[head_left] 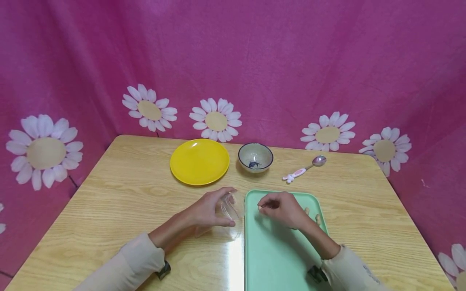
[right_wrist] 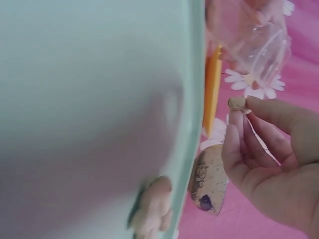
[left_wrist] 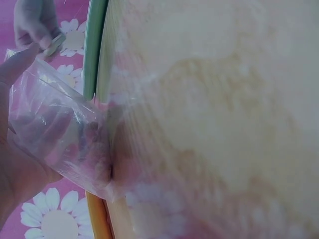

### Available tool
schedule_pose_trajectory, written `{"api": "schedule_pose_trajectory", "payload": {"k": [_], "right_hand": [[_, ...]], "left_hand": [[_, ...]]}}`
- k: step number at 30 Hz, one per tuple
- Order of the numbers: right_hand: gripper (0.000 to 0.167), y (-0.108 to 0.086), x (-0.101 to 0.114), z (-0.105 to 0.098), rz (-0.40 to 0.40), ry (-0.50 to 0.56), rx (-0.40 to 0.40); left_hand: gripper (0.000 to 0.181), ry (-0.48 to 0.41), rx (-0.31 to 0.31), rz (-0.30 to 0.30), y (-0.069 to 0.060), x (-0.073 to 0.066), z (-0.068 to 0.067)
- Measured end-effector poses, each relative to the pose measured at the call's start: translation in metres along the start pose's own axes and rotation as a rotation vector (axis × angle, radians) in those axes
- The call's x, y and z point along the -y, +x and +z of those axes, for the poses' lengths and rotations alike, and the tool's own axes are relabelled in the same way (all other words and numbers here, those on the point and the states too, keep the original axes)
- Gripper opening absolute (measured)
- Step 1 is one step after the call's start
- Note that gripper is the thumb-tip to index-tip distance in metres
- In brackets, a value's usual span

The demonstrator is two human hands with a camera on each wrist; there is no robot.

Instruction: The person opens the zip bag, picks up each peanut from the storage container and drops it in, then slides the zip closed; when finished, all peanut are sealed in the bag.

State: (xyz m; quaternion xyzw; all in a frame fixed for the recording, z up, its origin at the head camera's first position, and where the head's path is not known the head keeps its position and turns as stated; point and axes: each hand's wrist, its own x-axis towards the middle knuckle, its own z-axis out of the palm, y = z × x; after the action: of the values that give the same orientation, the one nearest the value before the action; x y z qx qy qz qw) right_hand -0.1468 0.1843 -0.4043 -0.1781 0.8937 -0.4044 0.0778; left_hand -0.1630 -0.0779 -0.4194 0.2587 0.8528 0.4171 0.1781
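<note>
Overall, a pink curtain with daisies point(head_left: 247, 60) backs the work area, and the wooden table point(head_left: 127, 182) carries every item noted below. The green tray point(head_left: 265, 258) is taken as the reference point. Beyond it to the left lies a yellow plate point(head_left: 200, 161), with no contact between the two.

The left hand point(head_left: 209, 208) is just left of the tray, thumb and fingers set wide around a clear plastic bag; whether any finger sits inside the bag cannot be determined. The right hand point(head_left: 282, 208) is above the tray's far part, its grip narrow, fingertips pinching one small piece.

A patterned bowl point(head_left: 255, 152) stands beyond the tray's far edge, and a spoon with a rabbit handle point(head_left: 307, 167) lies beyond that edge, further right. The clear plastic bag point(head_left: 232, 207) is beside the tray's left edge. Knobbly tan lumps point(right_wrist: 152, 209) rest on the tray near its right edge, partly masked by the right wrist. The small tan piece point(right_wrist: 237, 103) is held above the tray, apart from the bag.

Assessment: the step in hand appears to be bringing piece and bag together. The next move calls for a steady, spread bag and a firm pinch.
</note>
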Motion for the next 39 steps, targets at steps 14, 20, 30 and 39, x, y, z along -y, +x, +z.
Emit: {"api": "schedule_pose_trajectory", "payload": {"k": [14,20,30,39], "right_hand": [[0.018,0.02,0.027,0.01,-0.046,0.213,-0.055],[0.015,0.022,0.034,0.016,-0.055,0.219,-0.056],[0.022,0.018,0.033,0.006,-0.035,0.228,0.049],[0.02,0.012,0.013,-0.015,-0.01,0.2,-0.002]], "left_hand": [[0.087,0.013,0.005,0.015,0.0,0.002,0.0],[0.086,-0.002,0.017,0.018,0.002,0.0,0.001],[0.086,0.007,0.028,0.007,0.001,-0.003,0.004],[0.086,0.0,0.028,0.032,0.002,-0.001,0.006]]}}
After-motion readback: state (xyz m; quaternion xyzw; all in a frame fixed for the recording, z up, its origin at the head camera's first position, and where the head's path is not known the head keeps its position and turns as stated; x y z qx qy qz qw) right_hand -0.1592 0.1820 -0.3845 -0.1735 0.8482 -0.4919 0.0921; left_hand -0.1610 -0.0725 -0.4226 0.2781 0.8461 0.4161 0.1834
